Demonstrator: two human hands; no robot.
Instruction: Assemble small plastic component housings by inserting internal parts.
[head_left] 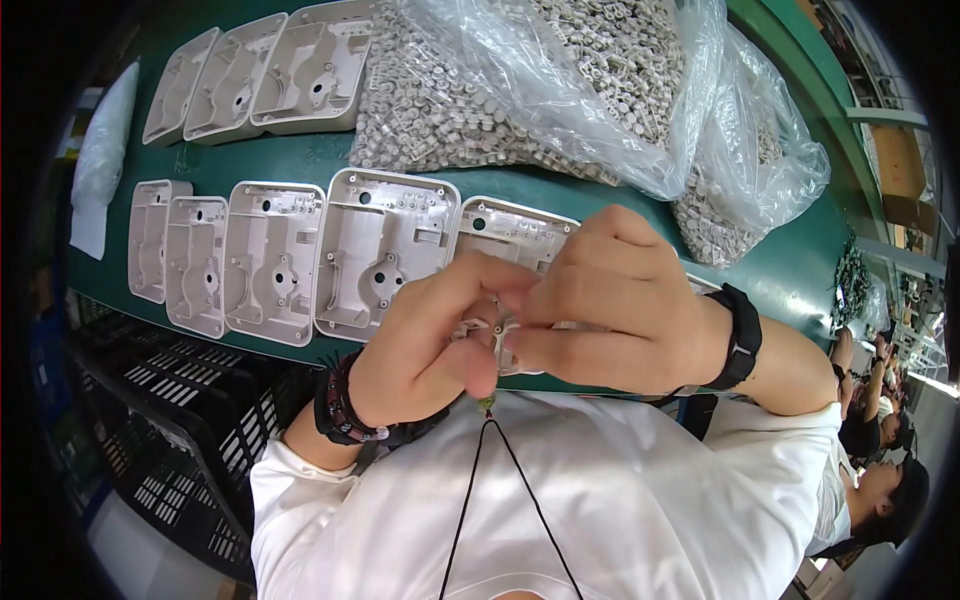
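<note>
My left hand (425, 325) and my right hand (615, 310) meet over a pale grey plastic housing (520, 225), whose near part they cover. The left fingers are curled round a small pale plastic part (474, 325), mostly hidden. Close against it, my right hand is closed with fingers bent and tips pressed together; what they grip, if anything, is hidden. To the left, a matching open housing (345, 250) lies with its hollow side up, showing posts and round holes. Several more housings (270, 270) continue that row.
Behind the row, large clear bags (560, 90) hold masses of small pale plastic parts. Stacked housings (320, 70) stand at the far left on the green table (250, 160). A black crate (190, 440) is at the near left. Other people (885, 490) are at the right.
</note>
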